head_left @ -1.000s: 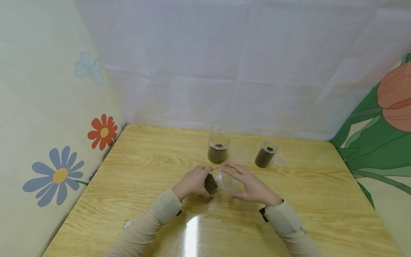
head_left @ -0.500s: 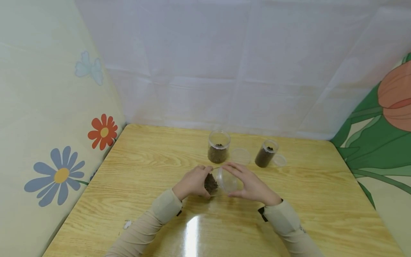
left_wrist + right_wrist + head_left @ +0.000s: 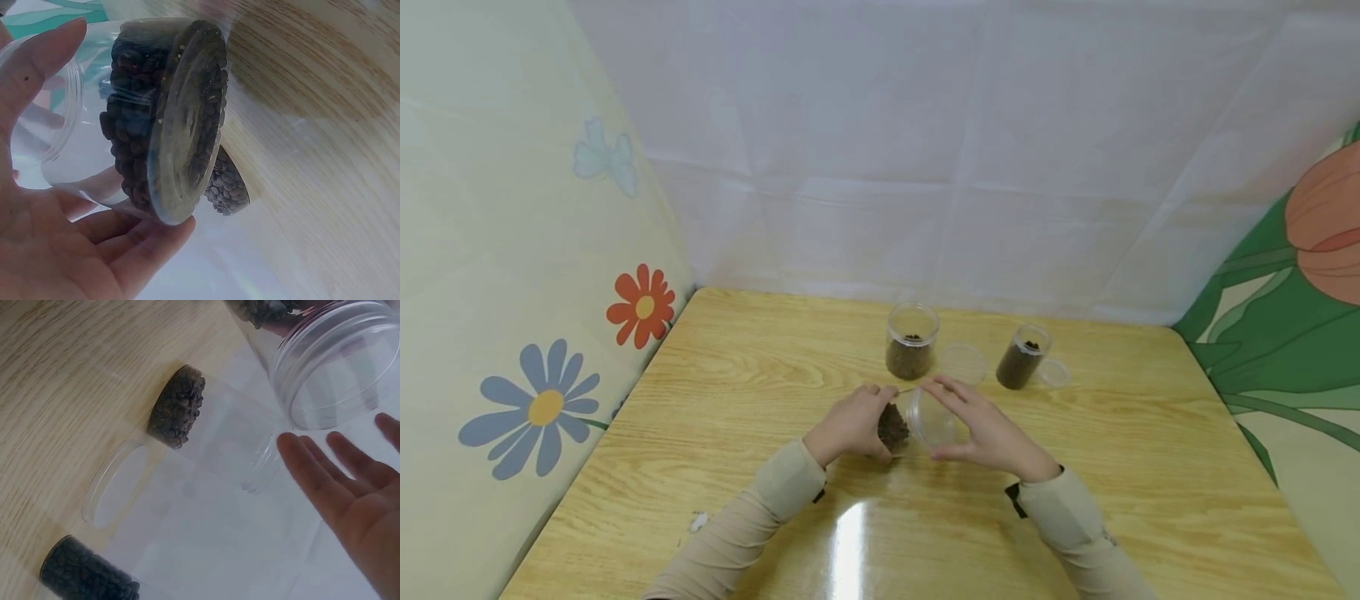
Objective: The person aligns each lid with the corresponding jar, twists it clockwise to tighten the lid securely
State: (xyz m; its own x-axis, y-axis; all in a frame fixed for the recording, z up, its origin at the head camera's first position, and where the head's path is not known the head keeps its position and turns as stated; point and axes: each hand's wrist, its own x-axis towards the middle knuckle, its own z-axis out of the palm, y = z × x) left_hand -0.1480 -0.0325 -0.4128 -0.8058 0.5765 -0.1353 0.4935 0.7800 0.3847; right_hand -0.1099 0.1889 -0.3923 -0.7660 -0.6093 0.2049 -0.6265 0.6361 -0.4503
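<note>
Left grip (image 3: 852, 425) clamps a tilted jar (image 3: 181, 137) of dark pieces (image 3: 134, 125) — right grip (image 3: 988, 432), spread apart, is just beside its rim (image 3: 284, 381).

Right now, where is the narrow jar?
In the head view, the narrow jar stands right of centre, between the large lid and the small lid.

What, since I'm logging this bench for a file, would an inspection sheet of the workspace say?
Surface: wood-grain table.
Job's things: held jar, tilted; wide jar and narrow jar, upright, all holding dark pieces; large lid and small lid, lying beside the upright jars.
Clutter: white patch, front left; scrap or wear unclear.
Hands: left hand grips held jar; right hand beside it, contact unclear.
Cables: nothing seen.
Surroundings: white backdrop; floral panels at both sides.
</note>
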